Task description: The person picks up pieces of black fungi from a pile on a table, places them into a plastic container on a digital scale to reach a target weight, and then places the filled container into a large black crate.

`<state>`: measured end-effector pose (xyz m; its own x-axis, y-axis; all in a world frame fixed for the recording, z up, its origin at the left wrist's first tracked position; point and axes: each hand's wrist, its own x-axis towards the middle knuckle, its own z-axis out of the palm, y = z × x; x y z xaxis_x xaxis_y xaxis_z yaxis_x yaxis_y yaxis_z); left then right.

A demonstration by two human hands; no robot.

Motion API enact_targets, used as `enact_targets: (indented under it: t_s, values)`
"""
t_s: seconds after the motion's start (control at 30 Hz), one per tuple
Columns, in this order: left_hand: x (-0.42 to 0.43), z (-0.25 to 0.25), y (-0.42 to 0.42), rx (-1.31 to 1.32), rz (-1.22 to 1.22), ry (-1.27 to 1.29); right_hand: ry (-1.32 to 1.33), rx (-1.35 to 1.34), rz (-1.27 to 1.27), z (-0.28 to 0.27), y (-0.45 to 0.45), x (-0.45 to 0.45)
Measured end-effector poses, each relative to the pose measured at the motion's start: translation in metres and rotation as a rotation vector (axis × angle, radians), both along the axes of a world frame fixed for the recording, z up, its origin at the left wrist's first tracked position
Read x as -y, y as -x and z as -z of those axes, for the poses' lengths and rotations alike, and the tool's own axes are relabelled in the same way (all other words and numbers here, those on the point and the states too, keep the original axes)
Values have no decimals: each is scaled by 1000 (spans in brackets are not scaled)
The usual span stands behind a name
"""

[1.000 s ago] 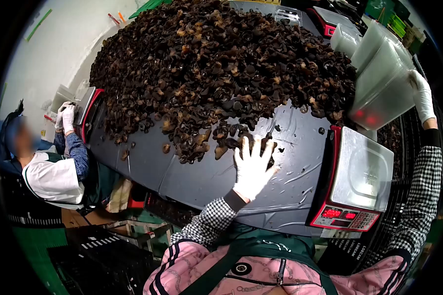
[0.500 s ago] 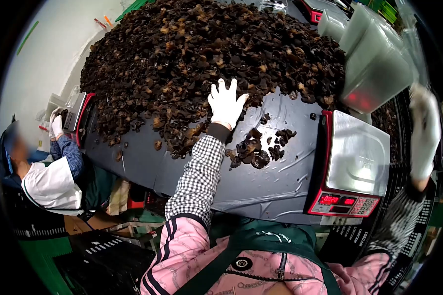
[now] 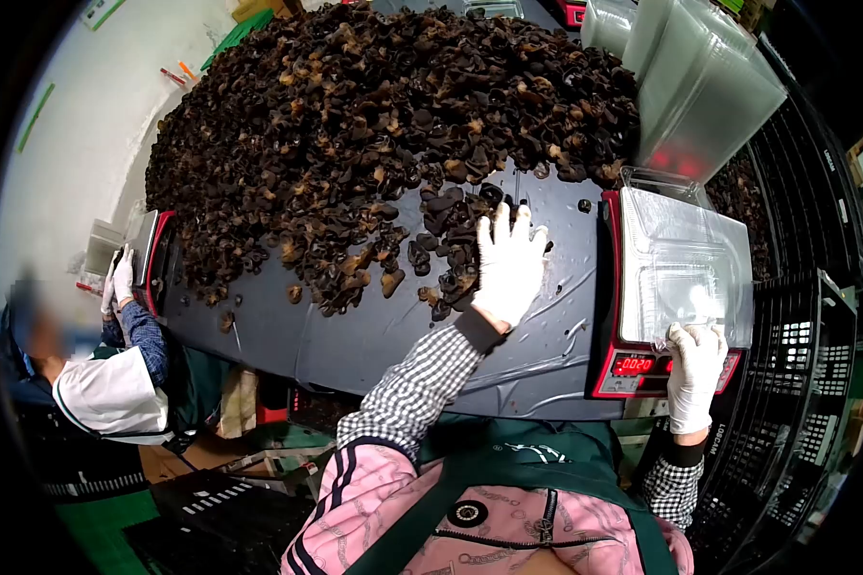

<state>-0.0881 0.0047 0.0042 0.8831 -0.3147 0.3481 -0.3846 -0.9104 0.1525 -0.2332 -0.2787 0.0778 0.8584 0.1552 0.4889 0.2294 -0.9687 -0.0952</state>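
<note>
My left hand (image 3: pixel 510 266), in a white glove, lies with fingers spread beside a small group of dark wood ear mushrooms (image 3: pixel 455 225), its fingertips at their right edge. My right hand (image 3: pixel 695 374), gloved too, has its fingers closed over the near edge of a clear plastic tray (image 3: pixel 676 273). That tray sits on the metal plate of a red digital scale (image 3: pixel 625 362), whose red display is lit and partly covered by my right hand.
A big heap of wood ear mushrooms (image 3: pixel 384 105) covers the dark table (image 3: pixel 355 350). Stacked clear trays (image 3: pixel 705 96) stand behind the scale, and black crates (image 3: pixel 786 335) are at the right. A co-worker (image 3: pixel 115 388) stands at the left by another scale (image 3: pixel 161 259).
My right hand has come in from the far right, and a clear tray is now on the scale. My left hand has moved right and nearer from the heap, and the loose mushrooms have shifted.
</note>
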Motion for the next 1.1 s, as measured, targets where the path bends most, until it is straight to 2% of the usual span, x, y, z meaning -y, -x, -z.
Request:
enact_targets:
  t_s: [0.1,0.17,0.2,0.27,0.3,0.37,0.43,0.47,0.5,0.53,0.57,0.63,0.7,0.77,0.83,0.9,0.97,1.0,1.1]
  values:
    - [18,42,-8,5,12,-66,40,-84,45,-3,10,-1]
    - [20,22,-1,-145,39,-127,79,-29,88,-22,14,-29]
    - [20,21,6,-62,65,4,-28,-77,-8,-32,23,-40]
    - [19,12,28,105,114,293,-419,-92,-303,-31,34,-63]
    - [17,0,44,69,137,411,-722,-145,-323,-19,41,-80]
    - [13,-26,75,52,173,538,-1509,-471,-263,3,48,-119]
    - [5,-41,104,-59,221,489,-1946,-703,-186,27,41,-134]
    - [0,-40,113,-131,283,585,-2163,-820,-199,36,37,-134]
    - [-5,-50,122,-190,350,587,-2379,-942,-212,40,31,-135]
    - [-9,-57,121,-251,383,625,-2493,-968,-109,27,22,-142]
    - [-14,-62,117,-313,414,665,-2485,-948,-166,41,21,-141]
    - [-40,-55,82,-75,276,547,-2323,-1042,-160,63,22,-133]
    - [-77,-38,22,-33,54,505,-2301,-1071,-114,61,26,-134]
    - [-96,-24,-15,75,-243,279,-2278,-1092,-69,56,27,-134]
    - [-118,12,-49,61,-162,164,-2288,-1104,-2,50,28,-135]
    - [-129,13,-62,-14,-76,169,-2269,-1106,10,50,29,-134]
    - [-137,8,-60,107,-121,444,-2309,-1079,-60,53,30,-131]
    - [-133,-5,-52,79,-143,732,-2310,-1058,-70,54,29,-132]
    - [-124,-39,-19,-325,-143,1286,-2314,-1090,-198,59,24,-131]
